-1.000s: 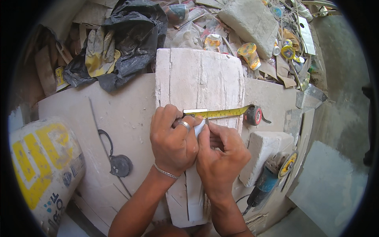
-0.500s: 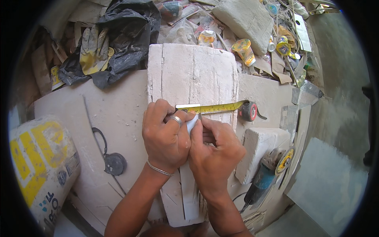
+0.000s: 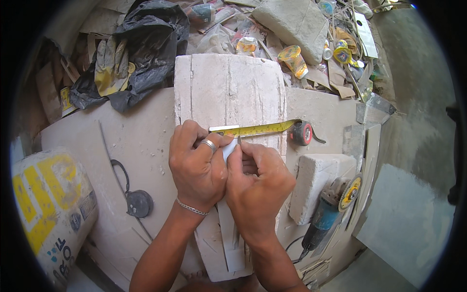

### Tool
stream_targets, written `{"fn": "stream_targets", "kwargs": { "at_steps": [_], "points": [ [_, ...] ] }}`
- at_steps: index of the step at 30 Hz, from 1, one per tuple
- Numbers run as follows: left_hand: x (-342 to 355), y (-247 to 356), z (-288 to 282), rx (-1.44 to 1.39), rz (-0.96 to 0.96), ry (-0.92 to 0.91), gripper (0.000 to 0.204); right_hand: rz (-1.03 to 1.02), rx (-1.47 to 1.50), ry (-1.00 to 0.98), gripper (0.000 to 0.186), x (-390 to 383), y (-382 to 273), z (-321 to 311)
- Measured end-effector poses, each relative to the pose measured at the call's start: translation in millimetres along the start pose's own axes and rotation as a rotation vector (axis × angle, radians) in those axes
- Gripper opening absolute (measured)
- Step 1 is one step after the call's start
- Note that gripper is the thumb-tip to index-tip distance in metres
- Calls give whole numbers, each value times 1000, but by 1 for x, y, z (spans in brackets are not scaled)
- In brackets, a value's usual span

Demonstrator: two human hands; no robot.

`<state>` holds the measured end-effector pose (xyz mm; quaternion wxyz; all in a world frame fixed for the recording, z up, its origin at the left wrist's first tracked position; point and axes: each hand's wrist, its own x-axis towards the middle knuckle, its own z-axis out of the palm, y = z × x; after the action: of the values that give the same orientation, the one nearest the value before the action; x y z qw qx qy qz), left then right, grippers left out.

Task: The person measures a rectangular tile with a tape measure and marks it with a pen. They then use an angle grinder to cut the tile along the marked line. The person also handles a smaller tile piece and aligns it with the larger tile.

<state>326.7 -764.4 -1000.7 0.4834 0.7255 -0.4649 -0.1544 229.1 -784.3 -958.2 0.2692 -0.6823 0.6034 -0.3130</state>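
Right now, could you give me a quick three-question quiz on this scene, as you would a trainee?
1. What colour is the measuring tape's pulled-out strip? A) blue B) yellow C) green
2. True or false: the angle grinder lies to the right of the pale slab.
3. Which of the person's hands wears a ring?

Key: 1. B. 2. True. 3. The left hand.

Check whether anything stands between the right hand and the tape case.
Nothing visible does: the right hand and the tape case sit apart, with the yellow tape lying beyond the hand, across the pale block.
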Motion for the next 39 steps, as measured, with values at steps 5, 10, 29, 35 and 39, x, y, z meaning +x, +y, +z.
{"fn": "stream_targets", "kwargs": {
  "at_steps": [5,10,29,35,39],
  "points": [
    [1,0,0,-9,13,-2,9,-12,-20,-1,8,0,0,0],
    [2,-1,1,-30,29,13,9,-31,-31,8,8,1,-1,0],
    [1,-2,0,-58,10,8,9,-29,-70,0,6,2,-3,0],
    [2,-3,-1,-60,13,7,9,-32,-56,7,6,1,-3,2],
    [1,0,-2,-55,-5,1,10,-5,-44,-5,5,1,-3,1]
  ]
}}
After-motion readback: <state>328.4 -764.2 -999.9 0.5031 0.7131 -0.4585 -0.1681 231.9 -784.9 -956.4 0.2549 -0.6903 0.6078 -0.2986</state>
